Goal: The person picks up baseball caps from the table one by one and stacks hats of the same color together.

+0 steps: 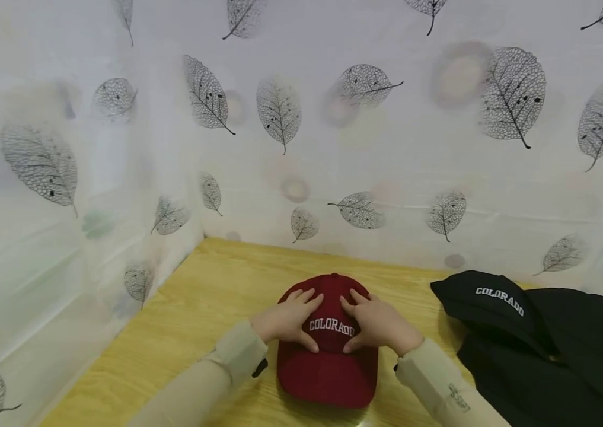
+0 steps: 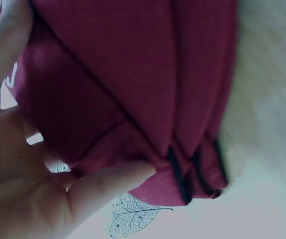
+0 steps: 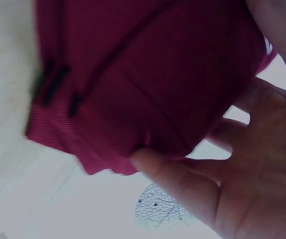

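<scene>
A dark red baseball cap [image 1: 328,379] with white "COLORADO" lettering sits on the wooden table, brim toward me. On the left side of its crown rests my left hand [image 1: 292,319], fingers spread over the top and thumb on the front panel. My right hand [image 1: 378,325] lies on the right side in a mirrored way. In the left wrist view, one finger of that hand presses the crown's side, where several red layers [image 2: 198,114] with dark edges overlap. A fingertip of the right hand dents the red fabric [image 3: 118,114] in the right wrist view.
Black caps [image 1: 498,302] with white lettering lie in an overlapping heap at the right of the table [image 1: 226,273]. A pale curtain with a leaf print [image 1: 301,178] hangs behind the table and along its left side.
</scene>
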A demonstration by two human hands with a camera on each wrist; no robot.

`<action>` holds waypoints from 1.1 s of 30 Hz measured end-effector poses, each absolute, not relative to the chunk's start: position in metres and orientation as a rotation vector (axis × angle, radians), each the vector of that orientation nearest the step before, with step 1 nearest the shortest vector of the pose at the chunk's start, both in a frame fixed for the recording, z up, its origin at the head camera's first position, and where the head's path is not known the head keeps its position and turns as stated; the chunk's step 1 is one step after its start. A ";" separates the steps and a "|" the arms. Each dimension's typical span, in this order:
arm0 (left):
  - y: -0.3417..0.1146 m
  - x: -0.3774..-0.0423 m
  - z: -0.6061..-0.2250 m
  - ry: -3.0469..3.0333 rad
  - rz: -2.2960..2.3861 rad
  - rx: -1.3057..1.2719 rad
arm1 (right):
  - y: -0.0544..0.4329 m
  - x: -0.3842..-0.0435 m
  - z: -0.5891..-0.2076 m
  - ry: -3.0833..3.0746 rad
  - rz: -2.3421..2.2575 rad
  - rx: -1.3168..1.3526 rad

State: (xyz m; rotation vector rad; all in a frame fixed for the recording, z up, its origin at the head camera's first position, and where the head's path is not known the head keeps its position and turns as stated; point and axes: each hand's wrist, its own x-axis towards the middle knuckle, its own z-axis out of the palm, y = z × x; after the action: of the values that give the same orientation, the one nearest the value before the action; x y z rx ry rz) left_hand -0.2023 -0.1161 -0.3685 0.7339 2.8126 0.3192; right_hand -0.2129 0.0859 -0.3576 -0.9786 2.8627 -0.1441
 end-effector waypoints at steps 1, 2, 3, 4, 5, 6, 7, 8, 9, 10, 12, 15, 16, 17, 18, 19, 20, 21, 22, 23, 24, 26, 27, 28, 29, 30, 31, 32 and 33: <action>-0.116 -0.201 -0.369 2.823 0.311 0.738 | 0.086 -0.212 -0.358 2.867 -0.134 -0.981; -0.117 -0.199 -0.370 2.838 0.302 0.740 | 0.085 -0.210 -0.358 2.873 -0.124 -0.989; -0.118 -0.198 -0.372 2.855 0.295 0.740 | 0.085 -0.208 -0.358 2.879 -0.114 -1.001; -0.118 -0.196 -0.373 2.875 0.294 0.744 | 0.085 -0.206 -0.359 2.886 -0.110 -1.015; -0.119 -0.194 -0.373 2.896 0.304 0.750 | 0.086 -0.205 -0.360 2.897 -0.112 -1.029; -0.119 -0.192 -0.374 2.918 0.309 0.757 | 0.086 -0.203 -0.361 2.910 -0.116 -1.044; -0.120 -0.190 -0.375 2.939 0.322 0.764 | 0.087 -0.201 -0.362 2.921 -0.127 -1.053; -0.120 -0.188 -0.375 2.956 0.340 0.769 | 0.088 -0.199 -0.363 2.934 -0.141 -1.063; -0.121 -0.185 -0.376 2.972 0.361 0.771 | 0.090 -0.198 -0.364 2.936 -0.177 -1.066; -0.122 -0.182 -0.376 2.981 0.397 0.767 | 0.093 -0.196 -0.365 2.931 -0.226 -1.064; -0.125 -0.175 -0.377 2.977 0.484 0.736 | 0.099 -0.191 -0.367 2.894 -0.364 -1.047; -0.134 -0.164 -0.375 2.859 0.761 0.645 | 0.111 -0.181 -0.367 2.745 -0.705 -0.939; -0.137 -0.160 -0.374 2.786 0.880 0.601 | 0.115 -0.177 -0.367 2.674 -0.831 -0.873; -0.141 -0.157 -0.373 2.707 0.995 0.553 | 0.119 -0.173 -0.366 2.597 -0.952 -0.800; -0.145 -0.153 -0.372 2.613 1.115 0.501 | 0.123 -0.169 -0.365 2.511 -1.068 -0.711; -0.148 -0.150 -0.371 2.516 1.224 0.442 | 0.126 -0.166 -0.365 2.431 -1.169 -0.622; -0.151 -0.147 -0.370 2.418 1.327 0.379 | 0.129 -0.162 -0.365 2.360 -1.247 -0.531; -0.153 -0.145 -0.370 2.332 1.410 0.318 | 0.131 -0.158 -0.366 2.307 -1.295 -0.445; -0.155 -0.143 -0.370 2.253 1.480 0.262 | 0.132 -0.154 -0.367 2.240 -1.340 -0.388; -0.156 -0.141 -0.371 2.178 1.545 0.216 | 0.133 -0.152 -0.368 2.168 -1.384 -0.348; -0.156 -0.139 -0.372 2.121 1.592 0.172 | 0.133 -0.150 -0.370 2.100 -1.422 -0.318; -0.156 -0.136 -0.376 2.031 1.673 0.115 | 0.132 -0.147 -0.375 1.984 -1.477 -0.287; -0.155 -0.135 -0.378 1.997 1.707 0.098 | 0.131 -0.147 -0.378 1.926 -1.502 -0.280; -0.155 -0.135 -0.380 1.967 1.738 0.086 | 0.130 -0.146 -0.379 1.864 -1.534 -0.272; -0.154 -0.134 -0.382 1.947 1.769 0.076 | 0.129 -0.146 -0.381 1.827 -1.562 -0.260; -0.154 -0.133 -0.384 1.931 1.799 0.065 | 0.128 -0.147 -0.382 1.804 -1.586 -0.250; -0.153 -0.132 -0.385 1.915 1.825 0.056 | 0.127 -0.146 -0.383 1.778 -1.612 -0.242; -0.153 -0.132 -0.386 1.905 1.849 0.050 | 0.126 -0.146 -0.383 1.749 -1.638 -0.240; -0.152 -0.131 -0.388 1.903 1.870 0.042 | 0.125 -0.146 -0.384 1.721 -1.661 -0.244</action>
State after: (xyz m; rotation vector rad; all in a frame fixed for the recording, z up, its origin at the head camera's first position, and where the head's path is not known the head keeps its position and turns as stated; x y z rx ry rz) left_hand -0.1311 -0.1522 -0.3876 0.0421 1.9030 1.8699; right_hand -0.1462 0.1247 -0.3838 -0.2440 1.7207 -1.6611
